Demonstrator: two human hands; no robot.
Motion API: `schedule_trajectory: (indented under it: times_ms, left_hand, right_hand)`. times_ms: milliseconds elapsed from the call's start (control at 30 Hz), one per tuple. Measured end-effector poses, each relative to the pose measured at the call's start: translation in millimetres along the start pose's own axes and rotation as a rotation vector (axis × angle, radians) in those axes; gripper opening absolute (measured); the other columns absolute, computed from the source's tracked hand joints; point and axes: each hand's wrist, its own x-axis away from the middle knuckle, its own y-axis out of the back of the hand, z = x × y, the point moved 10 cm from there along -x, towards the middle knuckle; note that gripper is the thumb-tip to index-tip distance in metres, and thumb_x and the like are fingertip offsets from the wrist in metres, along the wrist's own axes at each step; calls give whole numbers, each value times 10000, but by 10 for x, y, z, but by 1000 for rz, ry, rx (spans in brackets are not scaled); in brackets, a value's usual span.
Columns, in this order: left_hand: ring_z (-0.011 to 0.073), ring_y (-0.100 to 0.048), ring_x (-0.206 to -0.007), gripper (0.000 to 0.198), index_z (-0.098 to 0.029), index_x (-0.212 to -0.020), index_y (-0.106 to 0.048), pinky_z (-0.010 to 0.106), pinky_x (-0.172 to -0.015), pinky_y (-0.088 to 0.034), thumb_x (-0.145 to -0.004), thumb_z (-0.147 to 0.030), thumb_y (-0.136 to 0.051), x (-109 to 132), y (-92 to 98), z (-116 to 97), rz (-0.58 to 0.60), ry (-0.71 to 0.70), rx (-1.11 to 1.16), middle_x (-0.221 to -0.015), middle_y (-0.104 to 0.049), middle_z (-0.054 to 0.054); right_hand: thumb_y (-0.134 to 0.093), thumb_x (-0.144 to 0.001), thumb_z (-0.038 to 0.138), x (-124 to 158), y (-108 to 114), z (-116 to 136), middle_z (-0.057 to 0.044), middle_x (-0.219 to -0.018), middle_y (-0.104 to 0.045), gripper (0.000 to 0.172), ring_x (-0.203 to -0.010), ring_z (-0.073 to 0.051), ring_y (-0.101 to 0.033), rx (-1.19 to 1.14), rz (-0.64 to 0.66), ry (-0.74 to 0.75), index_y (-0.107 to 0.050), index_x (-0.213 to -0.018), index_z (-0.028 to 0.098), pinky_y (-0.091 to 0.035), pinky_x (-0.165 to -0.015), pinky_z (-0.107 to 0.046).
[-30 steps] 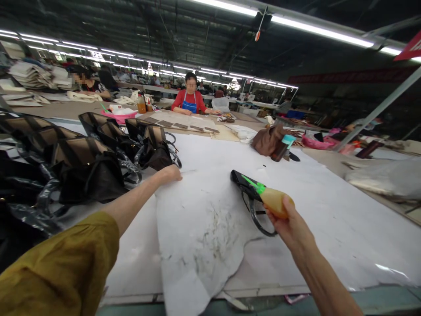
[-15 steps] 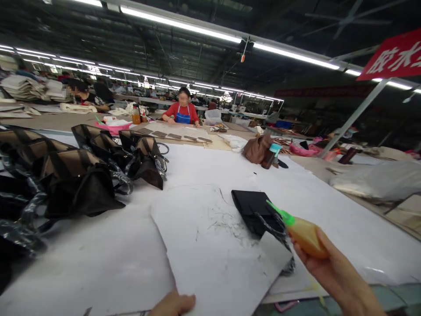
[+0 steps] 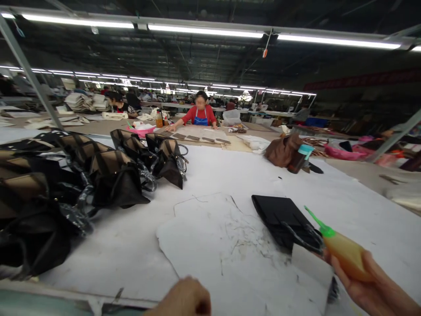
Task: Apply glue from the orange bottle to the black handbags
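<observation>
Toward the near edge of the surface (image 3: 223, 171), the right hand (image 3: 371, 285) holds a green-tipped amber bottle (image 3: 347, 254) beside a flat black bag (image 3: 279, 215). The left hand (image 3: 189, 296) curls by a marked white sheet (image 3: 197, 241); whether it grips anything, I cannot tell. Dark bags (image 3: 121, 186) crowd the left side.

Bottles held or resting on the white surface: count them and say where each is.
2. A green-nozzled bottle in the right hand, and a dark, turquoise-topped bottle beside the brown bundle. The crowded black bags could hide others.
</observation>
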Motion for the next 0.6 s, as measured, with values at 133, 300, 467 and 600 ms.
schedule_trajectory:
  times_ms: [133, 300, 467, 600]
  left_hand:
    - [290, -548, -1009, 273, -141, -963, -642, 429, -870, -443, -793, -269, -472, -109, 975, -38, -327, 87, -630, -1005, -643, 112]
    - [307, -435, -1161, 714, -172, -1267, -506, 424, -962, -409, -594, -355, -664, -301, 1035, 247, -154, 23, -632, -1305, -475, 124]
    - [337, -328, -1289, 754, -199, -1323, -467, 445, -1025, -368, -600, -357, -614, -224, 867, 338, -103, 33, -718, -1462, -317, 113]
    - [347, -365, -1297, 686, -198, -1342, -450, 449, -1001, -398, -673, -327, -528, -130, 811, 459, -47, 153, -824, -1474, -309, 125]
  right_hand:
    - [-413, -933, 190, -185, -145, -94, -121, -1181, -574, 360, -977, -295, -597, -12, 69, -56, -506, -1279, 222, -612, -639, -247]
    - [-410, -945, 166, -276, -234, -146, -128, -1120, -591, 365, -980, -308, -589, -17, 105, -141, -463, -1305, 196, -616, -612, -240]
    - [-454, -943, 253, -229, -172, -151, -213, -1131, -540, 403, -856, -273, -627, -6, 82, -251, -417, -1330, 147, -595, -538, -229]
    - [-447, -946, 330, -204, -154, -116, -326, -1236, -418, 469, -753, -211, -631, -21, 98, -302, -396, -1327, 61, -586, -548, -229]
